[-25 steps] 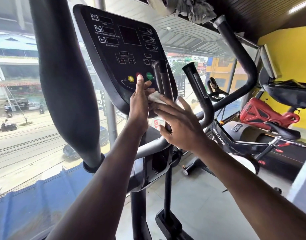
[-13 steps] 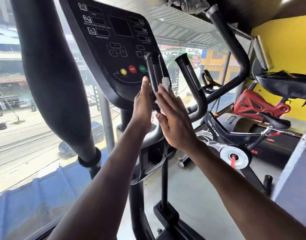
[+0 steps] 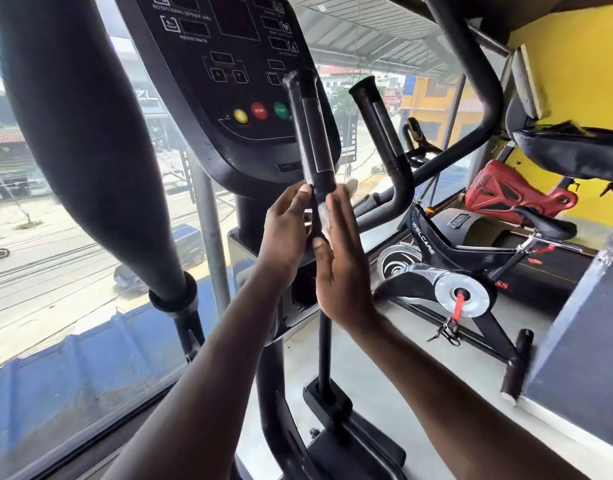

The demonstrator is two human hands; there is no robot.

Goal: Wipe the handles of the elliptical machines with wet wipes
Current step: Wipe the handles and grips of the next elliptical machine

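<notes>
A black fixed handle [image 3: 310,133] of the elliptical rises in front of the console [image 3: 235,81]. A white wet wipe [image 3: 324,216] is wrapped around the base of this handle. My left hand [image 3: 286,233] presses against the left side of the bar. My right hand [image 3: 339,261] presses the wipe on from the right, fingers extended. A second short handle [image 3: 381,133] stands to the right, untouched. The thick moving arm handle [image 3: 83,133] fills the left of the view.
A black spin bike [image 3: 454,271] marked WELCARE stands on the floor to the right. Behind it is a red machine cover [image 3: 505,192] by the yellow wall. A grey box [image 3: 582,334] sits at the right edge. A glass window [image 3: 55,271] faces a street.
Both hands slid down the fixed handle with the wipe, from its upper grip to its base. The camera view tilted downward.
</notes>
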